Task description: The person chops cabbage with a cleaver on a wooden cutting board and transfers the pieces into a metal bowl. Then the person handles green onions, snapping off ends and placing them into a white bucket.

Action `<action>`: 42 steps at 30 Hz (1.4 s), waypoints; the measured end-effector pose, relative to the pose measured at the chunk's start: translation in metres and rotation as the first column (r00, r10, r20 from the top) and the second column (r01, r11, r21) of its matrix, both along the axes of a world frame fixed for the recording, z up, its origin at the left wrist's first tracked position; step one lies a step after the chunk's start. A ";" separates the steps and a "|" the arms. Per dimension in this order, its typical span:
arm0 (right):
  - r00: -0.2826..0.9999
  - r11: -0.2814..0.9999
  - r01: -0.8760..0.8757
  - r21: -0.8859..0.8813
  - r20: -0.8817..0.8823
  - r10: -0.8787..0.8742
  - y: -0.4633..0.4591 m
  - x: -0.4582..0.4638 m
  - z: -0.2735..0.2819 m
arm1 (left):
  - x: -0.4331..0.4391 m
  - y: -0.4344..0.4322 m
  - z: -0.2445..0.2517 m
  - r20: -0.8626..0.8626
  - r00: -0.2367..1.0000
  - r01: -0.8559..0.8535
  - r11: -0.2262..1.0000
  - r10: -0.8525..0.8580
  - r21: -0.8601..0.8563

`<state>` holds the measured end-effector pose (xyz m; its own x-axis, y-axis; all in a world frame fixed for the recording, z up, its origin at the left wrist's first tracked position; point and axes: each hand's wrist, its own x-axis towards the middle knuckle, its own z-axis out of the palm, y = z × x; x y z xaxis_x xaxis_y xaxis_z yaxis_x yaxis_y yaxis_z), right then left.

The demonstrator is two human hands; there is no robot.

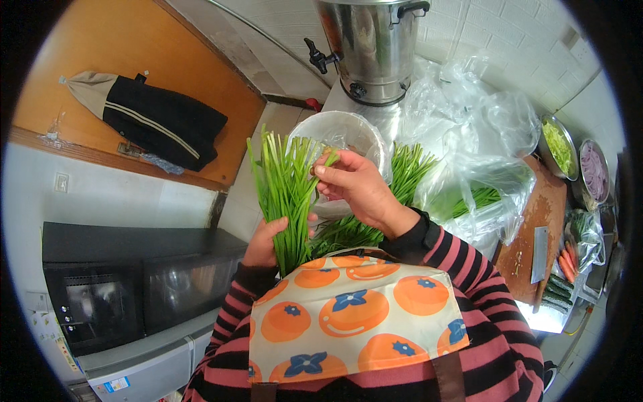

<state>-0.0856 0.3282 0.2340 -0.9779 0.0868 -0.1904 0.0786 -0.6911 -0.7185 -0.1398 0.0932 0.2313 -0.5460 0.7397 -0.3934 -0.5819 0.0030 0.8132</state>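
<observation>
My left hand is wrapped around the lower part of a bunch of garlic chives, cut ends upward. At the bunch's upper right, my right hand pinches a chive stem end between thumb and fingers; a small brownish bit shows there. Behind both hands stands a white bucket lined with clear plastic, its contents mostly hidden. More chives lie to the right of the bucket, partly under my right forearm. Others are inside a clear plastic bag.
A steel urn with a tap stands at the back. On the right are a wooden board, a cleaver, bowls of shredded green vegetable and sliced purple onion, carrots and cucumbers. A black oven is at left.
</observation>
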 end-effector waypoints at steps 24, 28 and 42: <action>0.999 0.998 -0.008 0.055 -0.042 0.011 0.001 -0.004 -0.001 | -0.001 0.009 -0.005 -0.021 1.000 0.004 0.999 -0.005 -0.035; 1.000 0.998 -0.012 -0.068 -0.020 0.011 0.003 -0.001 -0.002 | 0.001 0.012 -0.002 -0.002 0.998 -0.062 0.997 0.062 -0.036; 0.997 0.999 -0.028 0.047 -0.074 0.032 0.005 0.004 0.000 | 0.003 0.013 -0.003 -0.020 1.000 0.015 0.999 -0.015 -0.033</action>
